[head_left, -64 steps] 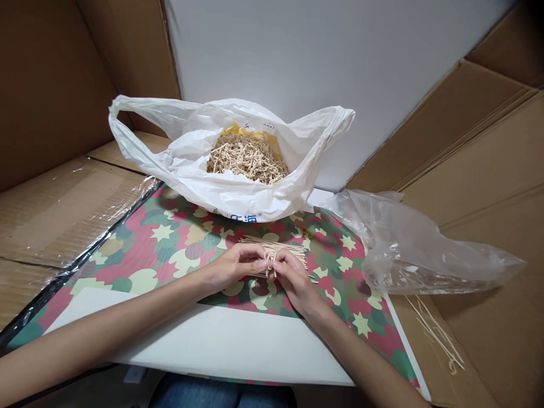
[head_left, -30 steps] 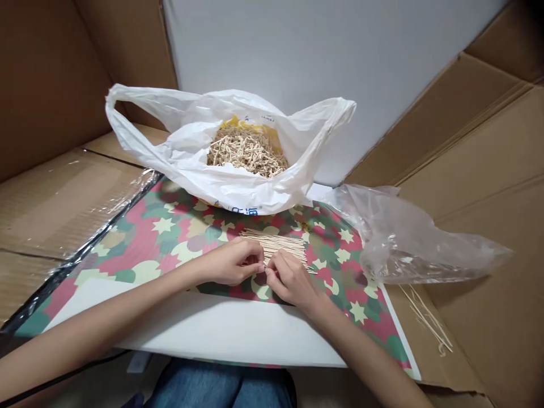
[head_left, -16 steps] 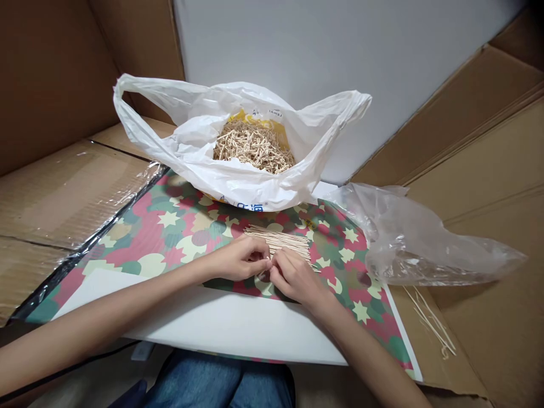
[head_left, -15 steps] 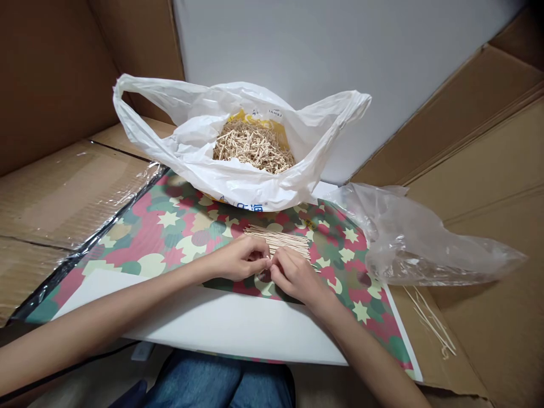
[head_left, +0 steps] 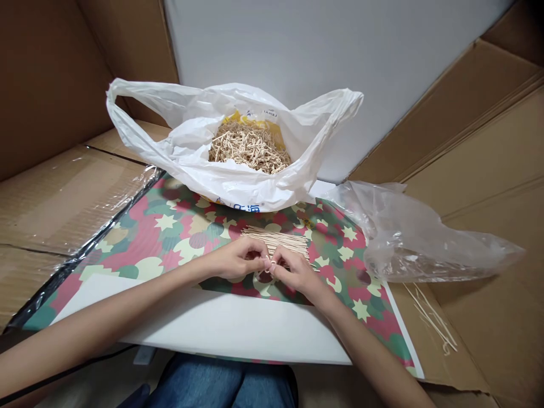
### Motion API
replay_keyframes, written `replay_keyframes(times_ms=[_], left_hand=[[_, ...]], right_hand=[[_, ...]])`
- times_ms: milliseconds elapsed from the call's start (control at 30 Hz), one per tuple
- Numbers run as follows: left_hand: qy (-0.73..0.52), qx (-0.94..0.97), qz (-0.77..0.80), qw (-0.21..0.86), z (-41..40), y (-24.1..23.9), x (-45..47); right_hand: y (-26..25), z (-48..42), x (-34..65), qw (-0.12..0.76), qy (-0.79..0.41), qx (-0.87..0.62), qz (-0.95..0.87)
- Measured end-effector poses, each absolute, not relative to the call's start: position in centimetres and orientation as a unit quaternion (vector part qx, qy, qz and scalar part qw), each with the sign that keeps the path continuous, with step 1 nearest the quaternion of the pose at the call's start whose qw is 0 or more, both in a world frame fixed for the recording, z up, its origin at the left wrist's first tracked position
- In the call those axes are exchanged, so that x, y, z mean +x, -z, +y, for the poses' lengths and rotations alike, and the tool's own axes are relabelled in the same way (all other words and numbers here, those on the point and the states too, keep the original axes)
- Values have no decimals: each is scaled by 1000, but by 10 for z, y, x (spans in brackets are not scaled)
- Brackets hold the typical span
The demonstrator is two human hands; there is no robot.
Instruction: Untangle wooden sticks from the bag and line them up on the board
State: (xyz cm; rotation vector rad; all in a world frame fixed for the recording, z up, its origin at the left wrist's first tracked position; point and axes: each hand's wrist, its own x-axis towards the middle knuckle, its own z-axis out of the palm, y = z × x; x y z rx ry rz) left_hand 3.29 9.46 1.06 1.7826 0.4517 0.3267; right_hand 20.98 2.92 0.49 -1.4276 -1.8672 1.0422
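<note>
My left hand [head_left: 249, 258] and my right hand [head_left: 295, 269] meet in front of me, thumbs and forefingers pinched close together. Between the fingertips is a small pale loop of a thin strip [head_left: 271, 265], held by both hands; its material looks like the thin sticks nearby. Just beyond my hands lies a row of thin pale sticks [head_left: 287, 241] on the camouflage-patterned sheet [head_left: 144, 226], partly covered by my fingers. Behind them stands a white plastic bag [head_left: 238, 184], its mouth wide, holding a heap of small knotted pale pieces [head_left: 250, 147].
A clear plastic bag [head_left: 429, 243] lies crumpled on the right. Several loose pale strips [head_left: 431, 317] rest on the cardboard [head_left: 480, 272] at the lower right. A white sheet [head_left: 238, 323] covers the near edge. Cardboard walls stand left and right.
My fingertips have shifted slightly, and the small pale loop between them shows more clearly. The view has moved a little; the bags and sticks stay in place.
</note>
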Motion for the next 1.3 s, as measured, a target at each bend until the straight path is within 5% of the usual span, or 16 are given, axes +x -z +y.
replay_keyframes(times_ms=[200,367,567,733,833,1033,1300], left_hand=[[-278,835,246,406,89,-14,33],[-275,878,221,324,86,-16,31],[-247,842,233,419,85,-16,34],[-163,789,233,544,90,-16,34],[-118,749,239,606,93,-18,34],[-101,761,249,590,91,-19,33],[-217,895,204,333,88,-21,29]], right_hand=[[-1,31,211,320,-453,-545,-629],[-1,31,211,351,-477,-534,-603],[-5,33,213,350,-498,-522,-597],[-13,34,215,319,-261,-520,-748],[-15,33,215,303,-220,-482,-792],[-10,35,214,302,-307,-512,-743],[-8,35,214,372,-548,-487,-570]])
